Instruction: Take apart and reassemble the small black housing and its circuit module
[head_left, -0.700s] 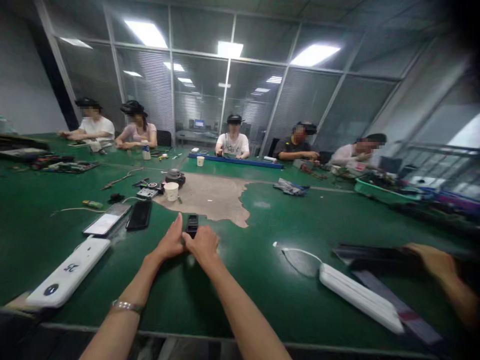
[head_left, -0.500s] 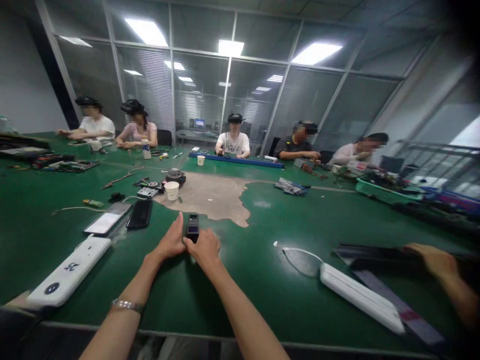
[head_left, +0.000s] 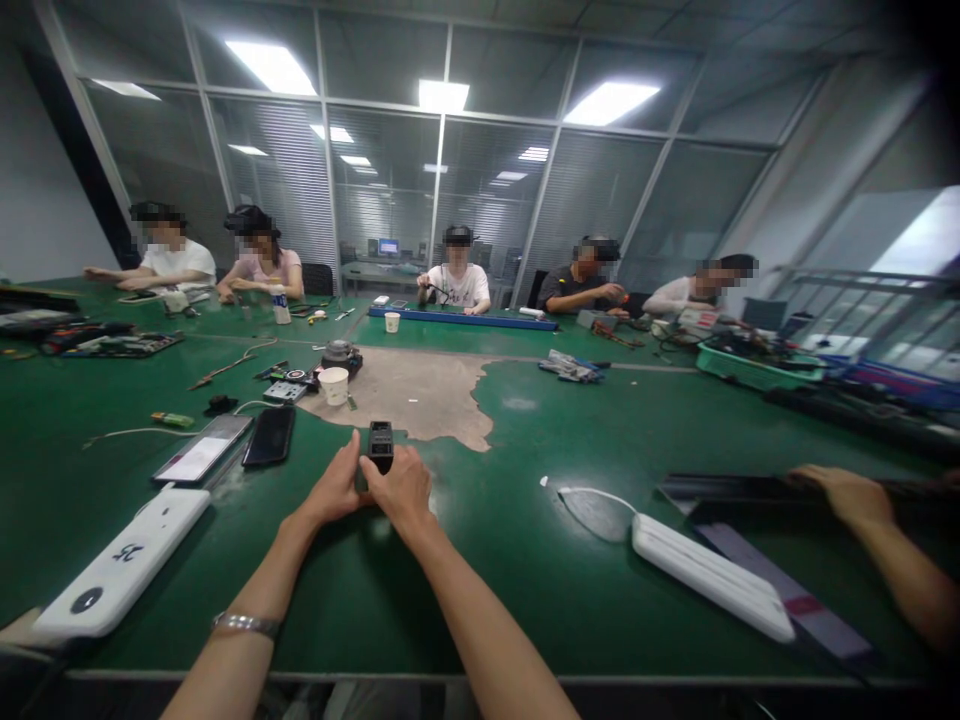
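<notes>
A small black block [head_left: 381, 446] with dark recesses in its upper end stands upright above the table in front of me. My right hand [head_left: 401, 490] is closed around its lower part, the thumb across the near side. Close by on the left is my left hand [head_left: 337, 488], its thumb stretched up and apart from the palm. Its other fingers reach toward the block and are mostly hidden, so whether they touch it I cannot tell. A metal bracelet [head_left: 246, 624] circles my left wrist.
Left of my hands lie a dark phone [head_left: 268, 434], a second phone [head_left: 202, 450] and a white power strip [head_left: 124, 562]. A paper cup [head_left: 334, 385] stands ahead. Rightward are another white strip [head_left: 709, 575] and a neighbour's hand [head_left: 847, 495] on a dark bar. Several people sit opposite.
The whole view has shifted slightly left. More of the block's recessed end faces me, and my hands stay close around it. The person opposite has raised one hand with something dark.
</notes>
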